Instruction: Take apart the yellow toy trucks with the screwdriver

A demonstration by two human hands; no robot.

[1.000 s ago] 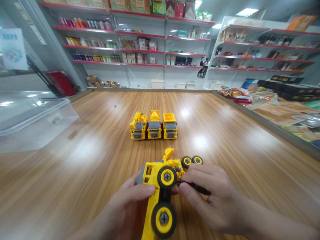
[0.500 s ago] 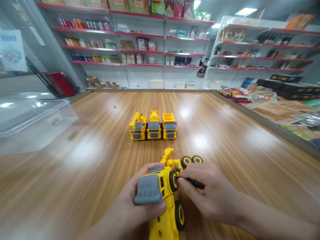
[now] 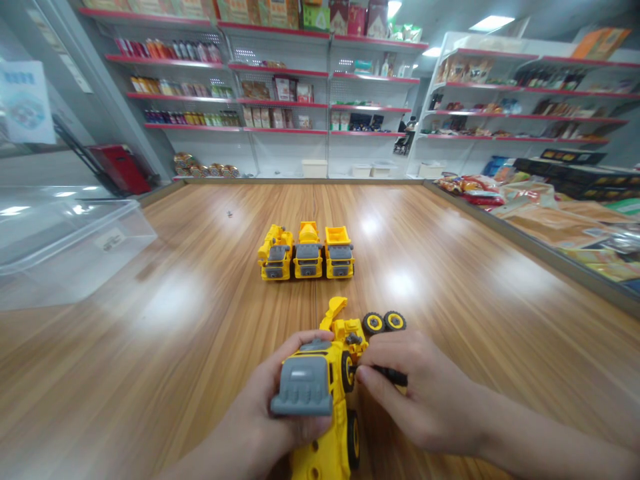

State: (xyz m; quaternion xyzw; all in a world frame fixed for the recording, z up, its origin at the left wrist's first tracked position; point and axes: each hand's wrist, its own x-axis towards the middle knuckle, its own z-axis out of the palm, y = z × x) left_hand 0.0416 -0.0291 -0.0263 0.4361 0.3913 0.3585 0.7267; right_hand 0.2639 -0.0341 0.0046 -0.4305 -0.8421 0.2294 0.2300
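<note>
A yellow toy truck (image 3: 320,457) with a grey cab front is gripped by my left hand (image 3: 280,393), fingers wrapped round the cab. Two black-tyred wheels with yellow hubs sit along its right side. My right hand (image 3: 425,387) is closed on a black screwdriver (image 3: 393,375), whose tip meets the hub of the front wheel (image 3: 349,371). Just beyond my hands lies a yellow excavator-arm part (image 3: 345,328) with a bucket. Beside it are two loose wheels (image 3: 384,323).
Three yellow toy trucks (image 3: 308,260) stand in a row farther up the wooden table (image 3: 200,347). A clear plastic bin (image 3: 120,230) is at the left edge, and a tiny grey piece (image 3: 230,214) lies at the far left. Packaged goods (image 3: 530,213) line the right side.
The truck in my left hand has turned slightly, so its cab front faces me more and its wheels show more edge-on. The screwdriver stays at the front wheel.
</note>
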